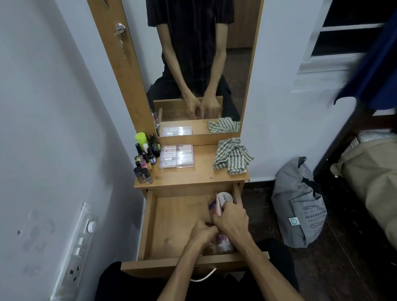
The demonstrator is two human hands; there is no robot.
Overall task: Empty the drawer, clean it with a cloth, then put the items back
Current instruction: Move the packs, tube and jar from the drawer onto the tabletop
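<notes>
The drawer (175,225) stands pulled fully out under the dresser top (190,177), and what is in it sits along its right side: a white-lidded jar (226,197) in the back right corner, a pink tube (214,208) leaning against it, and another jar (223,242) near the front right corner. The rest of the floor is bare wood.

Both hands are down in that right half. The right hand (232,222) is curled over the tube and seems to grip it, though what its fingertips close on is hidden. The left hand (204,230) is bunched tight beside it, touching it, fingers curled on something small I cannot make out.

These look like light, hard plastic cosmetics. The tube is probably soft-walled and smooth, so best taken round its middle without squeezing; the jars look rigid and are best grasped round the body rather than the lid, which may be loose. Any glass would want setting down gently.

On the top, small bottles (145,160) crowd the left edge, clear packets (176,156) lie mid-back, and the striped cloth (232,155), limp and crumpled, lies at the right edge by the mirror (198,53). A grey bag (297,204) slumps on the floor to the right.
</notes>
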